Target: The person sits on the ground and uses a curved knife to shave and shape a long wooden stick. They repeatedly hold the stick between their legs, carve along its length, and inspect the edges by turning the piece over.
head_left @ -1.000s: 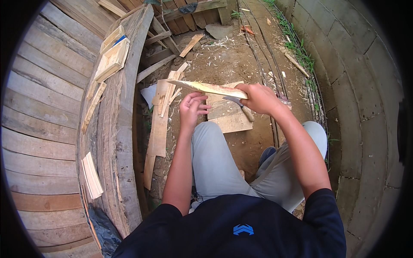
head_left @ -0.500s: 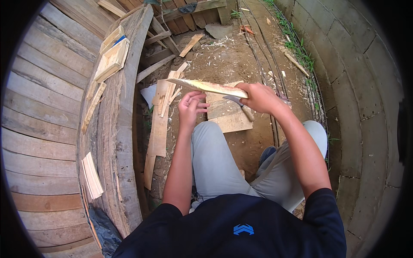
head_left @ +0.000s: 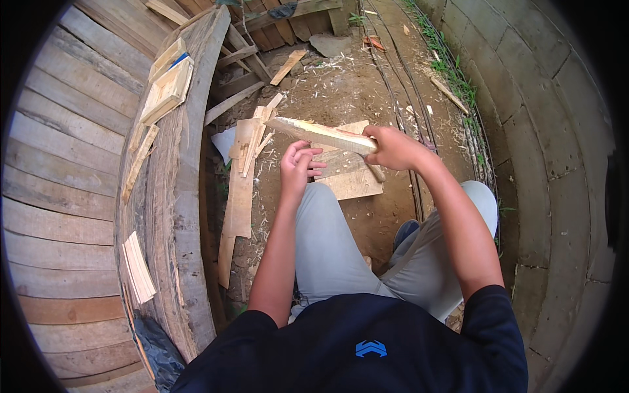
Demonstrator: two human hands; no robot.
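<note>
My right hand (head_left: 397,149) grips one end of a pale, rough-split strip of wood (head_left: 320,135), raised above the ground and pointing left. Just below its middle is my left hand (head_left: 299,164), fingers apart and holding nothing; I cannot tell whether the fingertips touch the wood. Beneath lies a flat wooden board (head_left: 357,186) on the dirt, beyond my knees. A curved knife rests on that board; only its wooden handle (head_left: 376,173) shows, as the strip and my right hand cover the blade.
Planks and thin strips (head_left: 240,196) lie on the ground to the left. Beside them runs a thick timber bench (head_left: 187,196) carrying small wooden boxes (head_left: 167,92) and cut slats (head_left: 138,267). A block wall (head_left: 524,118) closes the right side, with cables (head_left: 398,85) along the ground.
The wood strip has turned in my right hand, showing more of its flat side, and its far end has shifted slightly right. It now hides the knife blade.
</note>
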